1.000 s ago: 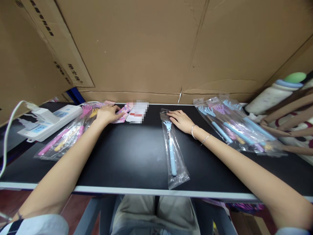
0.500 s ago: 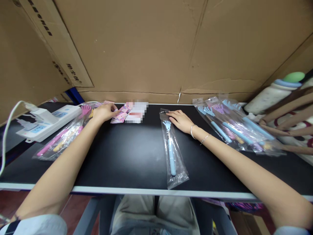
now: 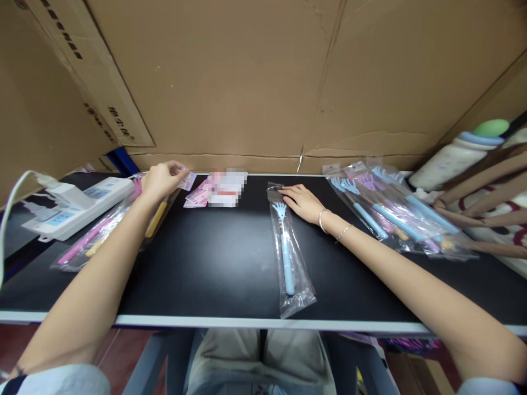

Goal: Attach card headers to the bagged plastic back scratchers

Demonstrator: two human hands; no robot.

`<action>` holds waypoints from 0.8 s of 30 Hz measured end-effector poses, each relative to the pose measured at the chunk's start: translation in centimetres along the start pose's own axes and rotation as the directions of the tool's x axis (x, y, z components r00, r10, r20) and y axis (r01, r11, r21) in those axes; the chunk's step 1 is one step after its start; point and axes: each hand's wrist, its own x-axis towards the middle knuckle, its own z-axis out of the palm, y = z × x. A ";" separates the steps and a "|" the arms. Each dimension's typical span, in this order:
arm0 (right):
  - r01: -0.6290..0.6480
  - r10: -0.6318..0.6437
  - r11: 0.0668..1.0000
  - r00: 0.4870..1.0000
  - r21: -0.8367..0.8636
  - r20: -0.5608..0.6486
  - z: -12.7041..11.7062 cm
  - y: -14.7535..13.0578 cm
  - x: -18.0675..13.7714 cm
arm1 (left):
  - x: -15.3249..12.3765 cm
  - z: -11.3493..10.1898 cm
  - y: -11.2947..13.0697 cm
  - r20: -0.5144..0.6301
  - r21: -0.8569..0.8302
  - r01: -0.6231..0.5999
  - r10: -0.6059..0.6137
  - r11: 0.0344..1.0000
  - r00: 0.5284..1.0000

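My left hand (image 3: 161,178) is raised at the back left, fingertips pinched on a small pink-and-purple printed card (image 3: 188,180). Just right of it lies a loose group of similar pink cards (image 3: 198,195). Under my left forearm, clear bags hold back scratchers, one with a yellow handle (image 3: 155,220) and one with a pink handle (image 3: 84,243). My right hand (image 3: 303,203) rests flat on the table, fingers stretched out and touching the top end of a clear bag. Inside that bag is a light blue back scratcher (image 3: 287,258), its claw end pointing away from me.
More bagged back scratchers (image 3: 395,208) in blue and purple lie at the right. Behind them leans a white bottle (image 3: 453,159) beside a cloth bag (image 3: 494,208). A power strip (image 3: 78,208) with plugs is at the left. Cardboard (image 3: 247,82) walls the back edge.
My left hand has drawn back leftward and up from the pink cards, now with one card in its fingers. My right hand and the blue back scratcher have stayed put.
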 end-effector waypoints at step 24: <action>-0.146 0.194 0.924 0.975 0.355 -0.104 0.0 1.4 0.2 | -4.5 8.1 15.6 -0.057 -0.660 -0.592 0.754 0.463 0.654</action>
